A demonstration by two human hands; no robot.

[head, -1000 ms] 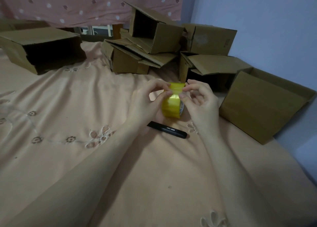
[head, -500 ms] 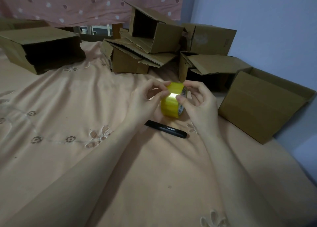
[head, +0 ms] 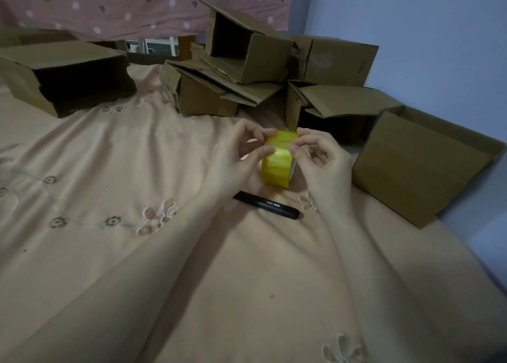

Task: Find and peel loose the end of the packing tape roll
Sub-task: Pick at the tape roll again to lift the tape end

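Observation:
A yellow roll of packing tape (head: 277, 165) is held upright just above the peach bedsheet, its outer band facing me. My left hand (head: 236, 162) grips its left side, thumb tip pressed on the band and fingers curled over the top edge. My right hand (head: 321, 165) holds the right side, thumb and forefinger pinching at the upper band. A faint line crosses the band between my two thumbs; I cannot tell whether a tape end is lifted there.
A black marker pen (head: 267, 205) lies on the sheet just under my hands. Open cardboard boxes stand around: one far left (head: 65, 74), a pile behind (head: 241, 61), one at the right (head: 422, 168) against the blue wall.
Both thumbs have shifted on the roll's band, moving up toward its top edge, and the roll has turned slightly in my hands. The pen and boxes have not moved.

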